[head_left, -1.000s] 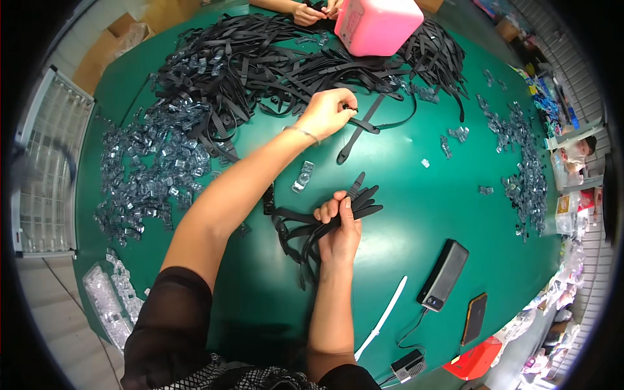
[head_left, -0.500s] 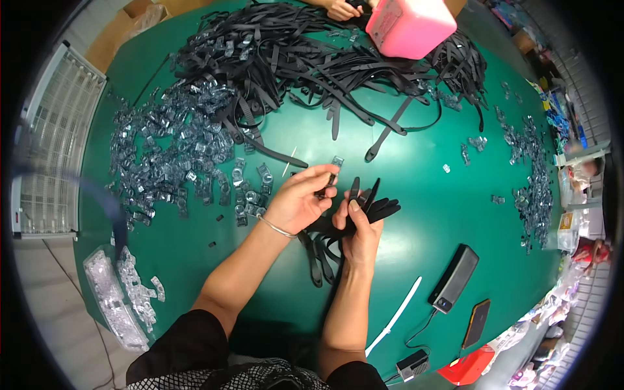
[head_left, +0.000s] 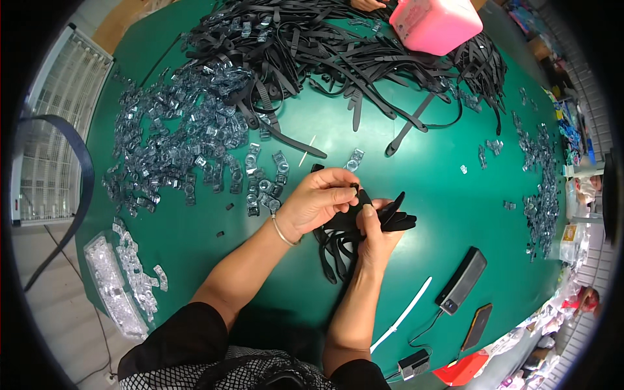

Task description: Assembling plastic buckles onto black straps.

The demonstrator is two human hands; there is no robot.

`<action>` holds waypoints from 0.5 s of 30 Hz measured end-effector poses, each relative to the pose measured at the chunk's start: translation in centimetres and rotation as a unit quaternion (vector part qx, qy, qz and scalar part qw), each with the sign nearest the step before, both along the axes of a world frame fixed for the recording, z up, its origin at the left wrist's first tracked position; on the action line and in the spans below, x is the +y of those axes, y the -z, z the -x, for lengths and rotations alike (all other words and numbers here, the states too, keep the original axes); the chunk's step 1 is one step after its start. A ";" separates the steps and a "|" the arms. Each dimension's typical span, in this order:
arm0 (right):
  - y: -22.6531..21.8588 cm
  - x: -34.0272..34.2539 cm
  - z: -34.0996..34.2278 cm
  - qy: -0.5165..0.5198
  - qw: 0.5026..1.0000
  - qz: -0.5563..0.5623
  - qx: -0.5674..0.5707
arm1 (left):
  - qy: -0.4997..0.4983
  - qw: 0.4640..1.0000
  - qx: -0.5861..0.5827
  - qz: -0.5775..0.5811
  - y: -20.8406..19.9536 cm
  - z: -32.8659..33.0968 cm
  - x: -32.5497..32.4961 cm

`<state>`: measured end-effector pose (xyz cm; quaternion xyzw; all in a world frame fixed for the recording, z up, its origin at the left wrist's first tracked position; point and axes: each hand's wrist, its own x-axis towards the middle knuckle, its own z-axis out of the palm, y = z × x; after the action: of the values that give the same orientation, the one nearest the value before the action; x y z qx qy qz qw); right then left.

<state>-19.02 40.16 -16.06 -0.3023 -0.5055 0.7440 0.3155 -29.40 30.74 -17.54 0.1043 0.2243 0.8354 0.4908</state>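
Left hand [head_left: 322, 200]: thumb and fingertips pressed together on a small dark piece [head_left: 355, 186], its exact form largely hidden by the fingers; a bracelet [head_left: 283, 232] encircles the wrist
Right hand [head_left: 378, 235]: closed around a strap bundle [head_left: 400, 221], thumb uppermost, just beside the left fingertips
Strap bundle: black, above the near middle of the green table [head_left: 448, 182]; tips fan to the right of the grip, looped lengths hang to its left
Loose buckle [head_left: 354, 159]: clear, lying just beyond the left hand
Strap heap [head_left: 312, 55]: black, tangled, spread across the far side
Buckle pile [head_left: 179, 133]: transparent, bluish, to the left of the strap heap's near edge
Second pile [head_left: 543, 188]: similar clear pieces, along the right side
Pink container [head_left: 437, 26]: at the far edge, beside a co-worker's hand [head_left: 369, 4]
Near left corner: clear tray [head_left: 116, 289] filled with colourless pieces
Near right: white strip [head_left: 403, 312], black block-shaped device [head_left: 462, 281] with cable, and phone [head_left: 478, 326]
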 end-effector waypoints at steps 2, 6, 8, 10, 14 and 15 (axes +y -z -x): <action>-0.3 0.0 0.0 -0.001 1.000 -0.006 -0.016 | -0.007 1.000 -0.011 0.014 -0.1 -0.1 0.1; -0.2 0.4 -0.3 -0.005 0.999 -0.040 -0.016 | 0.002 0.999 -0.033 0.036 -0.7 -0.3 0.2; 0.0 0.6 -0.5 -0.018 0.998 -0.057 -0.023 | 0.004 0.999 -0.029 0.033 -0.6 -0.2 0.2; -0.2 0.6 -0.5 -0.016 0.997 -0.066 -0.023 | 0.006 0.999 -0.022 0.037 -0.7 -0.1 0.2; -0.2 0.5 -0.4 -0.010 0.996 -0.080 -0.025 | 0.006 0.998 -0.021 0.052 -0.9 0.0 0.1; -0.3 0.5 -0.4 -0.013 0.996 -0.080 -0.029 | 0.006 0.998 -0.027 0.055 -0.9 -0.1 0.1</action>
<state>-18.63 40.66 -15.77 -0.2911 -0.5767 0.6957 0.3141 -29.33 30.84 -16.61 0.0562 0.2561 0.8212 0.5067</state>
